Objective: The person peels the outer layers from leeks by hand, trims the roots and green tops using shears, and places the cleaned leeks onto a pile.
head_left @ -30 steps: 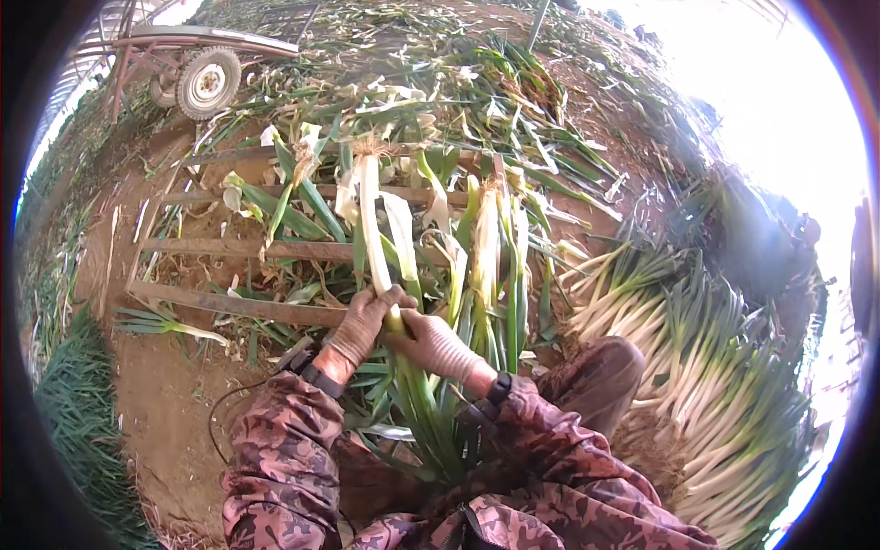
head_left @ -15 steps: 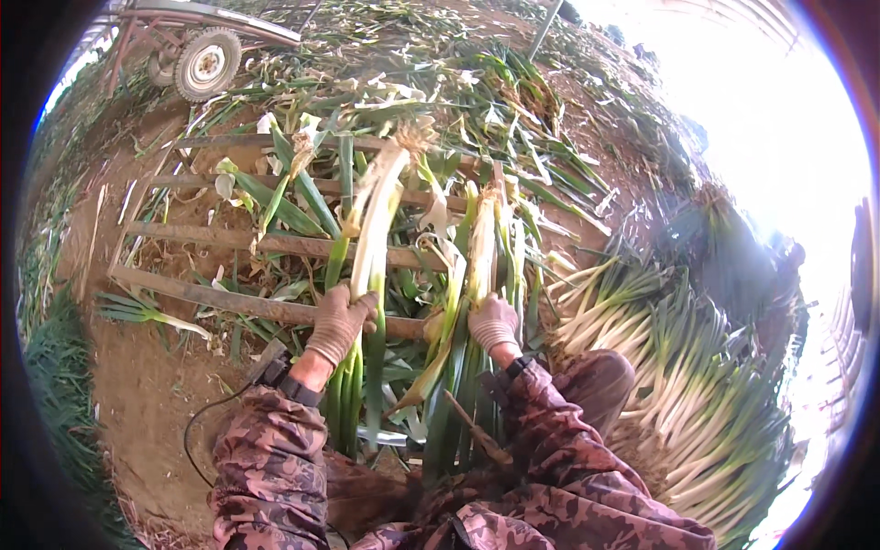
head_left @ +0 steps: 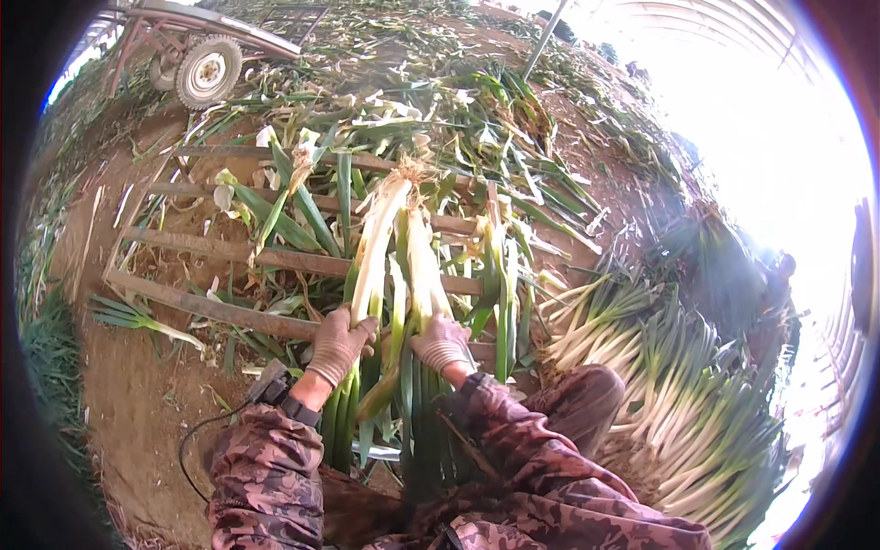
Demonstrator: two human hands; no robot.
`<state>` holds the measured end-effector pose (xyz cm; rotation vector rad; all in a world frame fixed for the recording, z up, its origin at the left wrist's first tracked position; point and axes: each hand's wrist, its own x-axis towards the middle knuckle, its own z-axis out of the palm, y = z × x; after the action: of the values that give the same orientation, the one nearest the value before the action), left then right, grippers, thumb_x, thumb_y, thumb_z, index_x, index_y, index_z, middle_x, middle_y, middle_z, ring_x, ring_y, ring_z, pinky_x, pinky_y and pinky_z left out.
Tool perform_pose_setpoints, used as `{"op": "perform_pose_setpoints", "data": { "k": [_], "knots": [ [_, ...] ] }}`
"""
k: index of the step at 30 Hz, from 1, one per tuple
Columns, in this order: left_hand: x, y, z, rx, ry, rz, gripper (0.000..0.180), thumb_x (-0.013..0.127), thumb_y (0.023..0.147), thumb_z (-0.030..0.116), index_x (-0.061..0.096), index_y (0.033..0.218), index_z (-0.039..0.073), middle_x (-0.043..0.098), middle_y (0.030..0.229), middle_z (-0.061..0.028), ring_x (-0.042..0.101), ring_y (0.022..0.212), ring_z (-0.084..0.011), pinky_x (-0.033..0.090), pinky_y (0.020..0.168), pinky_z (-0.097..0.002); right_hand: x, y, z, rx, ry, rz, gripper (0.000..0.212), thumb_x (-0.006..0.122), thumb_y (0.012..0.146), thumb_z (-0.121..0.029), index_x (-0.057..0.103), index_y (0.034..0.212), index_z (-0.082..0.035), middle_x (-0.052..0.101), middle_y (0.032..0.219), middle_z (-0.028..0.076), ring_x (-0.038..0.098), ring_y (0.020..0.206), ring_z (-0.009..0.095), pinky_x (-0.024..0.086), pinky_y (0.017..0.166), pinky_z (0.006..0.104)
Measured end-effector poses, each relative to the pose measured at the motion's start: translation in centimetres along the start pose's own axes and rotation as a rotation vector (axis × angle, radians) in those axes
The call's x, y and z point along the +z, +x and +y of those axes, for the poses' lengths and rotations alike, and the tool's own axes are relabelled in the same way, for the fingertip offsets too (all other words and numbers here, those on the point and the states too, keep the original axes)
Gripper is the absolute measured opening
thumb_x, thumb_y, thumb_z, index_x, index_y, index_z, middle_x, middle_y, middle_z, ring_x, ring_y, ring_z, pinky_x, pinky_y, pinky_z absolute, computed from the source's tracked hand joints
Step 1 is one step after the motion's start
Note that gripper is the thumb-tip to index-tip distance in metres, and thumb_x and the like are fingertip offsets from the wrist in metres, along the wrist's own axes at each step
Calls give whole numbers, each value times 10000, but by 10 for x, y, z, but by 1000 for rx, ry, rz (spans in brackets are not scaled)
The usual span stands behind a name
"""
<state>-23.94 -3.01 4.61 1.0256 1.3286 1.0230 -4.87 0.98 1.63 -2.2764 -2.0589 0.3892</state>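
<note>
My left hand [head_left: 341,346], in a pale work glove, is closed round a bundle of long green onions [head_left: 376,240], with white stalks and roots upward and green leaves hanging toward my lap. Just to its right, my gloved right hand [head_left: 442,343] grips a second bundle of green onions [head_left: 422,266]. The root ends of both bundles nearly meet at the top. A yellowed leaf [head_left: 378,394] droops between my hands. Loose leaves and peelings [head_left: 500,275] lie right of my right hand, over a wooden slatted frame [head_left: 302,261].
Many cleaned green onions [head_left: 697,412] lie in a row on the right. One small onion [head_left: 151,323] rests on bare soil at left. A wheeled cart [head_left: 209,71] stands at the far left, and a thin post [head_left: 547,37] rises at the back. Leaf litter covers the far ground.
My right hand has moved left with its onion bundle, bringing it up beside the left bundle. My left hand stays nearly in place, its bundle's root end slightly lower.
</note>
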Motion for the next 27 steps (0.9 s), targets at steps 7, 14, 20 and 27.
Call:
{"op": "perform_pose_setpoints", "data": {
  "k": [7, 14, 20, 27],
  "knots": [
    [-2, 3, 8, 70, -126, -4, 261, 669, 900, 197, 640, 1017, -35, 632, 714, -47, 591, 617, -110, 495, 519, -273, -29, 38, 46, 60, 1087, -295, 356, 704, 740, -96, 614, 1075, -21, 661, 859, 46, 611, 710, 143, 507, 652, 264],
    [2, -11, 33, 65, -197, -18, 259, 696, 889, 173, 640, 1045, -25, 680, 777, -72, 626, 656, -122, 505, 550, -281, -70, 26, 1, -185, 1120, -247, 374, 689, 804, -78, 568, 1148, 7, 653, 979, 73, 618, 820, 148, 515, 710, 293],
    [-1, -5, 2, 177, 30, 27, 494, 849, 704, 193, 638, 1096, -22, 694, 829, -82, 644, 689, -160, 540, 647, -307, -48, -6, -41, -216, 1383, -298, 361, 641, 943, -275, 612, 1158, 13, 651, 946, 25, 570, 836, 110, 487, 754, 282],
    [-6, -16, 0, 11, -64, -14, 324, 807, 679, 50, 691, 974, -16, 691, 794, -79, 635, 687, -138, 533, 642, -290, -35, -19, -30, -61, 1685, -414, 371, 557, 990, -303, 628, 1112, 39, 669, 937, 55, 617, 797, 127, 512, 697, 274]
  ]
}}
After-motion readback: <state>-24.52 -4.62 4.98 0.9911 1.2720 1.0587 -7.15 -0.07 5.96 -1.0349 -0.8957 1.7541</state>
